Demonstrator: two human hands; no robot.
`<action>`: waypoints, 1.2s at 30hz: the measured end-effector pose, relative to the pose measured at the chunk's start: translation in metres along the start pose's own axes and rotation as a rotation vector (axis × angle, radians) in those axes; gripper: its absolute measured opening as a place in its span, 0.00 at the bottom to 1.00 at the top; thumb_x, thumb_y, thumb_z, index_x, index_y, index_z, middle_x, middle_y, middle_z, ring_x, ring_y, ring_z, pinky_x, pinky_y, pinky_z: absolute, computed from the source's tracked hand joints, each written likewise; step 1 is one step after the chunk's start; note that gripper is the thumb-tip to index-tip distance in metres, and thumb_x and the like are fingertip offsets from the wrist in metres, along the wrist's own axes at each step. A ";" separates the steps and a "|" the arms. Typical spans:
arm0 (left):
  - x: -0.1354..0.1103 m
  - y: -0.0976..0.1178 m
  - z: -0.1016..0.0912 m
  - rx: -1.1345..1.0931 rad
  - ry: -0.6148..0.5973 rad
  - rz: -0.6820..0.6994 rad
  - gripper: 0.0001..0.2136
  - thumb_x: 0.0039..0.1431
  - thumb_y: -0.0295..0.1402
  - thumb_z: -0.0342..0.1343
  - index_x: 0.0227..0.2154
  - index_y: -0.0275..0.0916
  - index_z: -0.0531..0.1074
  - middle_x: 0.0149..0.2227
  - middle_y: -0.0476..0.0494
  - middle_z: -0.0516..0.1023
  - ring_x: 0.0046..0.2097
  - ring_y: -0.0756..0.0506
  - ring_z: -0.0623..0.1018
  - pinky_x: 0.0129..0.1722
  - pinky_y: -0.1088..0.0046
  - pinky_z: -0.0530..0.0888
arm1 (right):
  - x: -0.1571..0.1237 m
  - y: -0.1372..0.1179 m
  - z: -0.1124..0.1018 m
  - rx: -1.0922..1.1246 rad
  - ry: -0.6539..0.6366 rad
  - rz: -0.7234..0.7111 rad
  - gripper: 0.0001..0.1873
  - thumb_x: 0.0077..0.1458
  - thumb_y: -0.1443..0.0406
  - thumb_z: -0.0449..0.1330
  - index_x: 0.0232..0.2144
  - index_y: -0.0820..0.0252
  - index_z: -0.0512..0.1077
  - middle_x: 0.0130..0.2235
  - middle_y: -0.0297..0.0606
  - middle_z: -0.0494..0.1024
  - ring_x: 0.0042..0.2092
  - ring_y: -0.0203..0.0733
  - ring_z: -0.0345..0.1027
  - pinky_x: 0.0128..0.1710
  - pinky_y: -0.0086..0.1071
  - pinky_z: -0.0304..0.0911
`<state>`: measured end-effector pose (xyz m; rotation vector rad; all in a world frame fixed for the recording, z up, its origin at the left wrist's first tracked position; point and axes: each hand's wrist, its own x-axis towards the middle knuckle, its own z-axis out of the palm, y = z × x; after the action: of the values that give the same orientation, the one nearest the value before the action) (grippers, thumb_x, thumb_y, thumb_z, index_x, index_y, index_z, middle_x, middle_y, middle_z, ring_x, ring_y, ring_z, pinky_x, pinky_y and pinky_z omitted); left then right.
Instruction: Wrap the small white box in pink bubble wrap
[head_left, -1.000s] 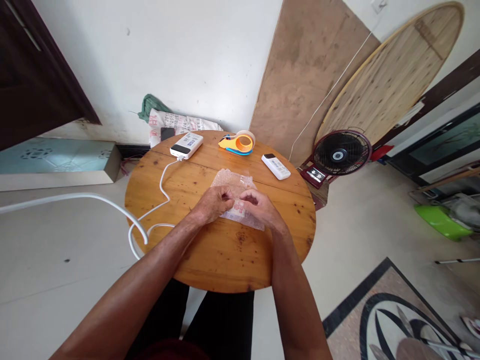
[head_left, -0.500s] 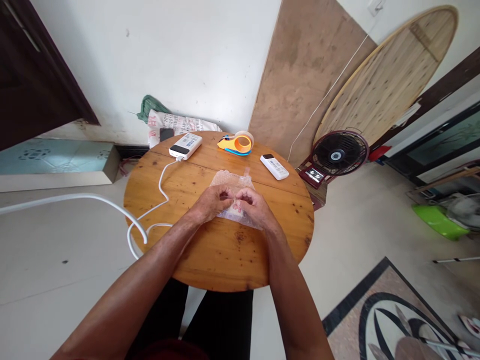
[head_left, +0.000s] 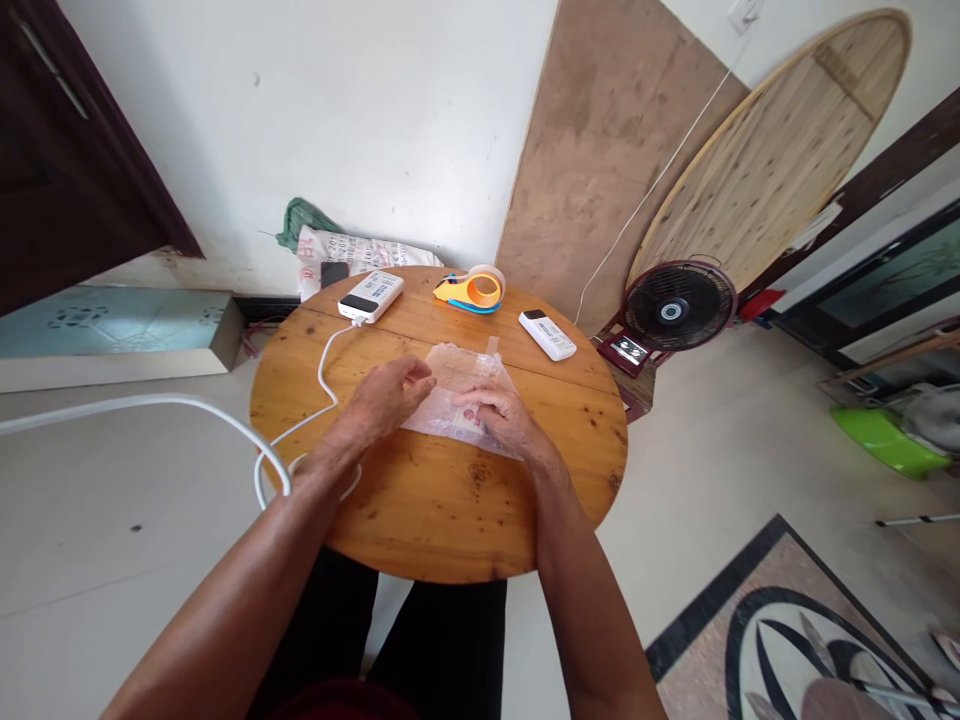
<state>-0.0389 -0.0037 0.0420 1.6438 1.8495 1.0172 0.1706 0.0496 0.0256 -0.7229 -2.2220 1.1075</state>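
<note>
A clear bubble-wrap packet (head_left: pixel 459 372) lies on the round wooden table (head_left: pixel 442 500), with something pale inside that I cannot make out. My right hand (head_left: pixel 501 417) rests flat on its near right part, fingers stretched out and pressing down. My left hand (head_left: pixel 386 392) sits at the packet's left edge, fingers loosely curled, thumb and fingertips close together over the wrap. Whether it pinches the edge is unclear.
At the table's far side lie a white power bank (head_left: pixel 370 295) with a white cable (head_left: pixel 324 375), an orange and blue tape dispenser (head_left: pixel 472 289) and a white remote (head_left: pixel 549 334). A floor fan (head_left: pixel 679 308), leaning boards and a sack stand behind.
My two hands were pinched together over the packet's middle. Now they have parted: the left slid to the left edge, and the right has flattened onto the wrap.
</note>
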 end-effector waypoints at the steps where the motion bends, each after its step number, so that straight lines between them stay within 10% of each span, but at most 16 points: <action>1: -0.003 -0.002 -0.005 0.038 0.016 -0.018 0.13 0.53 0.42 0.52 0.34 0.39 0.74 0.35 0.43 0.79 0.36 0.44 0.76 0.35 0.71 0.68 | 0.000 -0.001 0.000 -0.019 -0.007 -0.015 0.18 0.55 0.71 0.49 0.40 0.56 0.77 0.38 0.37 0.72 0.37 0.37 0.66 0.43 0.33 0.62; 14: -0.022 -0.010 0.002 0.277 -0.058 -0.179 0.23 0.52 0.44 0.52 0.47 0.36 0.70 0.36 0.39 0.78 0.39 0.40 0.77 0.35 0.68 0.68 | 0.001 -0.007 -0.001 -0.098 -0.019 -0.032 0.19 0.56 0.73 0.49 0.42 0.57 0.76 0.37 0.37 0.72 0.37 0.36 0.64 0.42 0.31 0.61; 24: -0.024 0.008 0.009 -0.474 -0.133 -0.296 0.13 0.45 0.41 0.56 0.29 0.35 0.72 0.18 0.54 0.70 0.20 0.52 0.66 0.20 0.77 0.61 | 0.003 -0.013 0.005 -0.232 -0.005 -0.029 0.18 0.54 0.74 0.49 0.40 0.58 0.75 0.38 0.37 0.72 0.41 0.39 0.64 0.46 0.33 0.58; 36: -0.021 0.027 0.036 -0.731 -0.167 -0.261 0.09 0.43 0.37 0.57 0.21 0.38 0.64 0.16 0.54 0.69 0.19 0.53 0.67 0.20 0.78 0.63 | 0.003 -0.012 0.009 -0.263 0.050 0.017 0.10 0.56 0.71 0.48 0.38 0.59 0.67 0.39 0.38 0.72 0.42 0.40 0.63 0.45 0.34 0.58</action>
<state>0.0090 -0.0162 0.0373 0.9888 1.3042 1.2015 0.1594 0.0408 0.0319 -0.8690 -2.3479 0.8028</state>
